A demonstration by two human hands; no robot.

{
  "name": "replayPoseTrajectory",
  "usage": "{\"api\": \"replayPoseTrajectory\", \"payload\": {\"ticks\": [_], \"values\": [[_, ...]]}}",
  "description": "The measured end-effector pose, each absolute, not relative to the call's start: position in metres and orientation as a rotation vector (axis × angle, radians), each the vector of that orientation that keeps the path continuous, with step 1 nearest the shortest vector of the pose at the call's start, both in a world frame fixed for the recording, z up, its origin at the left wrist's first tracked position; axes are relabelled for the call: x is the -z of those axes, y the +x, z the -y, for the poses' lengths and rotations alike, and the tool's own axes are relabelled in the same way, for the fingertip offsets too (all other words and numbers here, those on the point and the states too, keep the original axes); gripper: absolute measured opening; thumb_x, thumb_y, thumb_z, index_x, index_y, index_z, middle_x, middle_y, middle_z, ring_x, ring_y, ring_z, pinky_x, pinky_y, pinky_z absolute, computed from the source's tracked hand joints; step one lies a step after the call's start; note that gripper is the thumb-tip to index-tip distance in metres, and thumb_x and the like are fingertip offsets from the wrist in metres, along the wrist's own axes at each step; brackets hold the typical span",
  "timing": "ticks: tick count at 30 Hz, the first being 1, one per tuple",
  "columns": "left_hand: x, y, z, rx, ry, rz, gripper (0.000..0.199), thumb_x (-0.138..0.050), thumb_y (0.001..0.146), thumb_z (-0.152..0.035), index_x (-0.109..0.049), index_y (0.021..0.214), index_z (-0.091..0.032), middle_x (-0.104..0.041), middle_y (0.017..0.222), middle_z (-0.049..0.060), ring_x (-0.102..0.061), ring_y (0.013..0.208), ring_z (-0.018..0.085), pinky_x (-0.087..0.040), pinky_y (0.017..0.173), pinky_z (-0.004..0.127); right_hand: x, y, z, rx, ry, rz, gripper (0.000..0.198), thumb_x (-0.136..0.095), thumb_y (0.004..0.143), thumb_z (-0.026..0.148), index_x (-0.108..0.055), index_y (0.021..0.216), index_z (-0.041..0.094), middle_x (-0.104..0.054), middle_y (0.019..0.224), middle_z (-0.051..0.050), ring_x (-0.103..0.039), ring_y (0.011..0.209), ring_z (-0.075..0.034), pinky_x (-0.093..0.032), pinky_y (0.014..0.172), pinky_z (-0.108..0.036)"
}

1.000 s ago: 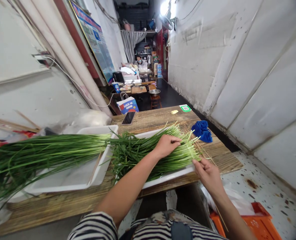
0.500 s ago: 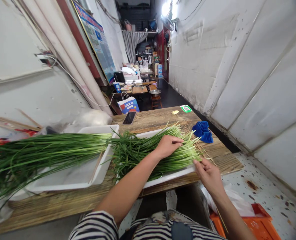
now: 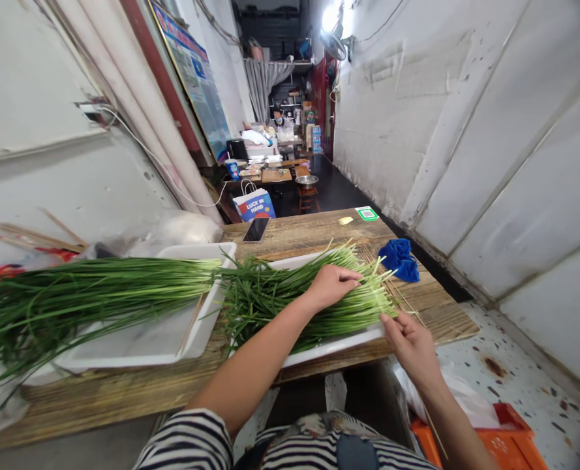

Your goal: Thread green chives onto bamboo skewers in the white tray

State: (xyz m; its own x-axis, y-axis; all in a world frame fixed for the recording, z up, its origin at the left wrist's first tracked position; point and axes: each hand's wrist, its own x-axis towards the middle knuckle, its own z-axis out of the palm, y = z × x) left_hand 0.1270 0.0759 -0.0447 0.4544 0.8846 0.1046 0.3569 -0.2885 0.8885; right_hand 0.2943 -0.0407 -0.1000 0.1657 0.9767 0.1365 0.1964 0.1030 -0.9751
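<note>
Green garlic chives [image 3: 290, 294] lie in a white tray [image 3: 314, 356] in front of me, their pale cut ends pointing right. My left hand [image 3: 336, 286] rests on top of them, thumb and fingers closed on chives near the pale ends. At the tray's right corner, my right hand [image 3: 410, 336] is pinched closed beside the lowest stems. A thin wooden skewer [image 3: 435, 431] runs back from it beneath the wrist; its front end is hidden among fingers and stems. More thin skewers [image 3: 407, 297] lie on the table just past the stem ends.
Left of me, a second white tray [image 3: 137, 349] bears a long bundle of chives [image 3: 123, 284]. A blue cloth [image 3: 400, 260], a phone [image 3: 256, 230] and a QR card [image 3: 367, 213] lie on the wooden table [image 3: 299, 230]. An orange crate [image 3: 507, 437] stands at lower right.
The view has shifted very slightly. Both hands keep nearly the same place and grip on the chives and skewer.
</note>
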Motion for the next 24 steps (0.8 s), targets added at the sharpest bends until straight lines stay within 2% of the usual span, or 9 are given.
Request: {"api": "replayPoseTrajectory", "payload": {"ticks": [9,21,24], "values": [[0.0469,0.1266,-0.0758,-0.793,1.851,-1.024,0.024,-0.062,0.074,-0.021,-0.074,0.095,-0.014,-0.073,0.095,0.007,-0.068,0.089,0.018,-0.05,0.083,0.026,0.098,0.2942,0.0413,-0.857,-1.32,1.274,0.032,-0.057,0.085,0.046,-0.052,0.068,0.019,-0.036,0.052,0.006,-0.03,0.048,-0.01,-0.023,0.045,-0.022],[0.0478,0.1271,-0.0763,-0.778,1.829,-1.023,0.023,-0.063,0.075,-0.02,-0.073,0.095,-0.014,-0.073,0.094,0.006,-0.068,0.088,0.017,-0.05,0.083,0.024,0.098,0.2952,0.0421,-0.835,-1.335,1.302,0.031,-0.055,0.086,0.046,-0.06,0.078,0.017,-0.042,0.055,0.004,-0.034,0.049,-0.011,-0.025,0.045,-0.022],[0.0491,0.1268,-0.077,-0.765,1.837,-1.012,0.024,-0.062,0.076,-0.02,-0.073,0.096,-0.014,-0.073,0.094,0.006,-0.068,0.088,0.017,-0.05,0.082,0.024,0.0986,0.2952,0.0417,-0.834,-1.339,1.303,0.032,-0.055,0.085,0.047,-0.059,0.075,0.017,-0.044,0.055,0.003,-0.036,0.05,-0.011,-0.027,0.046,-0.022]]}}
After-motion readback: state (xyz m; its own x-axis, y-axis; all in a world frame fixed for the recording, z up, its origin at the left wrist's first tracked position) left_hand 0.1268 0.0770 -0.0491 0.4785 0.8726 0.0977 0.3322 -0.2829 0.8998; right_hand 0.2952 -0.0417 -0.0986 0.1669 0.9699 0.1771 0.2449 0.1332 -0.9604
